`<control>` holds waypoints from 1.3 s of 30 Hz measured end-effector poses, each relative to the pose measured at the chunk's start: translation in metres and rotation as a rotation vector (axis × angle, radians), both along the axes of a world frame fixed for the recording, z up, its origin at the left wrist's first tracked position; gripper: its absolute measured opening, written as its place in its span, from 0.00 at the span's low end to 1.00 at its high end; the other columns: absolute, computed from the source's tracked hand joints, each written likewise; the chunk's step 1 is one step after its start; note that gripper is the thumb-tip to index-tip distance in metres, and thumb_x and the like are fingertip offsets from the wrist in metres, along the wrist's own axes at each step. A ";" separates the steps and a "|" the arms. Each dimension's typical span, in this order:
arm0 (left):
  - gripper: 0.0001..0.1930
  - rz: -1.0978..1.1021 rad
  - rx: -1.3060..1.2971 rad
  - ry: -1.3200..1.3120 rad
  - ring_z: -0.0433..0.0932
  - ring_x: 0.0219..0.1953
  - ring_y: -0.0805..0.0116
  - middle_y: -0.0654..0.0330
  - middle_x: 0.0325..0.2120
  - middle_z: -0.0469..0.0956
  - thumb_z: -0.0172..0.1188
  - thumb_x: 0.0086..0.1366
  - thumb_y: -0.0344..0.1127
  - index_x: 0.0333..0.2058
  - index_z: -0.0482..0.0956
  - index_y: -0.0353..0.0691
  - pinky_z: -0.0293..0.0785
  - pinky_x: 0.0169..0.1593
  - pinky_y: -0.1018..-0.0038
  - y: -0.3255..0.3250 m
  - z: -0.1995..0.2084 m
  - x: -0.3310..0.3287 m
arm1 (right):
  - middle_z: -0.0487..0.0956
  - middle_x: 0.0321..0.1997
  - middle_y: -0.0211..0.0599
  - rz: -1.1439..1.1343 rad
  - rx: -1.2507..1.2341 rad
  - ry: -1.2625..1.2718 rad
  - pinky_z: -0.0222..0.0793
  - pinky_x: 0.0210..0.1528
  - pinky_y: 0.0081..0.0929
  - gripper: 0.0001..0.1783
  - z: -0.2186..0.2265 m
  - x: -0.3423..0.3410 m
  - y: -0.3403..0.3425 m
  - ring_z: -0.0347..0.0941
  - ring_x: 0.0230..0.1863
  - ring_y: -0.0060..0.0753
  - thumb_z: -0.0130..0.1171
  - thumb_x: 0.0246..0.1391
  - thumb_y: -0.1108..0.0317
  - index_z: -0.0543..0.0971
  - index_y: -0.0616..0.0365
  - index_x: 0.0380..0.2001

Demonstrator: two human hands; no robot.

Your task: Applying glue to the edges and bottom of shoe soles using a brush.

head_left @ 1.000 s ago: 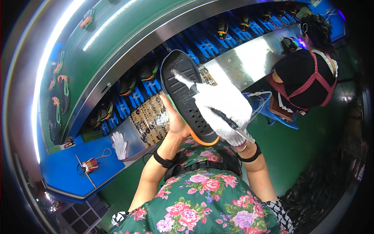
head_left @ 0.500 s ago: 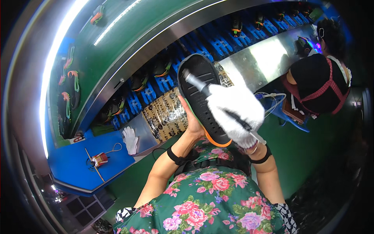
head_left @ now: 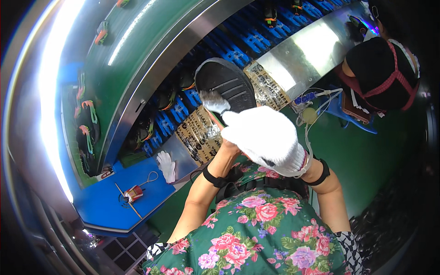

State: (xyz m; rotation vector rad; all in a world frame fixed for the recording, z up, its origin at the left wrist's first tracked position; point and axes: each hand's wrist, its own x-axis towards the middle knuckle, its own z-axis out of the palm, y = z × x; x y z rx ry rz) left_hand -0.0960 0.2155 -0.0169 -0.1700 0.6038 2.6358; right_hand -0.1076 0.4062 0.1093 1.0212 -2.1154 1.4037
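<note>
A black shoe sole [head_left: 231, 82] with slots across it is tilted up in front of me. My bare left hand [head_left: 228, 143] grips it from its left side and below, mostly hidden behind my other hand. My right hand [head_left: 262, 134], in a white knitted glove, is closed round a brush [head_left: 217, 101]. The pale, blurred bristles lie against the left edge of the sole. The glove covers the brush handle and the near end of the sole.
Blue racks [head_left: 256, 41] carrying shoe parts line a conveyor beyond a metal ledge [head_left: 293, 59]. A blue table [head_left: 107, 204] at left holds a small red container [head_left: 133, 193] and stick; a white glove [head_left: 167, 166] lies beside it. Another person [head_left: 378, 73] sits at right.
The brush has moved from the middle of the sole's far end to its left edge. My right hand has turned and shifted left, covering more of the sole. The view has shifted slightly.
</note>
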 end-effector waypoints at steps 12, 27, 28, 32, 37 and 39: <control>0.58 0.008 -0.054 -0.154 0.81 0.47 0.59 0.52 0.44 0.81 0.34 0.55 0.90 0.54 0.74 0.35 0.77 0.55 0.60 0.017 0.027 -0.029 | 0.85 0.52 0.40 0.075 -0.092 -0.055 0.78 0.48 0.37 0.20 -0.010 -0.007 0.006 0.82 0.47 0.39 0.68 0.52 0.73 0.85 0.56 0.50; 0.64 -0.210 0.046 0.222 0.78 0.46 0.53 0.47 0.36 0.80 0.36 0.40 0.98 0.46 0.74 0.34 0.75 0.54 0.57 0.019 0.046 -0.056 | 0.86 0.46 0.34 -0.024 -0.177 -0.136 0.77 0.47 0.33 0.17 -0.020 -0.004 0.017 0.82 0.44 0.36 0.68 0.55 0.75 0.86 0.53 0.48; 0.65 -0.195 0.062 0.223 0.78 0.46 0.52 0.47 0.35 0.80 0.36 0.39 0.98 0.46 0.74 0.33 0.75 0.54 0.56 0.019 0.045 -0.057 | 0.85 0.46 0.35 -0.023 -0.118 -0.083 0.77 0.46 0.33 0.16 -0.021 -0.004 0.017 0.82 0.43 0.35 0.67 0.55 0.75 0.86 0.53 0.49; 0.68 -0.159 0.114 0.215 0.78 0.46 0.49 0.46 0.35 0.80 0.35 0.34 0.99 0.45 0.73 0.31 0.73 0.56 0.54 0.022 0.042 -0.059 | 0.86 0.44 0.36 0.080 -0.205 -0.112 0.77 0.42 0.33 0.16 -0.026 -0.001 0.017 0.83 0.39 0.38 0.70 0.53 0.74 0.87 0.56 0.47; 0.69 -0.125 0.004 0.230 0.80 0.42 0.50 0.46 0.34 0.79 0.37 0.33 0.99 0.44 0.73 0.28 0.74 0.54 0.54 0.018 0.046 -0.065 | 0.86 0.46 0.38 -0.014 -0.200 -0.127 0.78 0.42 0.35 0.16 -0.028 0.004 0.022 0.83 0.43 0.41 0.71 0.49 0.74 0.87 0.55 0.44; 0.69 -0.118 -0.011 0.255 0.80 0.41 0.50 0.47 0.33 0.78 0.37 0.34 0.99 0.43 0.74 0.27 0.74 0.54 0.54 0.018 0.045 -0.066 | 0.86 0.46 0.39 0.003 -0.156 -0.120 0.77 0.42 0.35 0.16 -0.026 0.010 0.016 0.82 0.42 0.40 0.72 0.49 0.75 0.87 0.55 0.44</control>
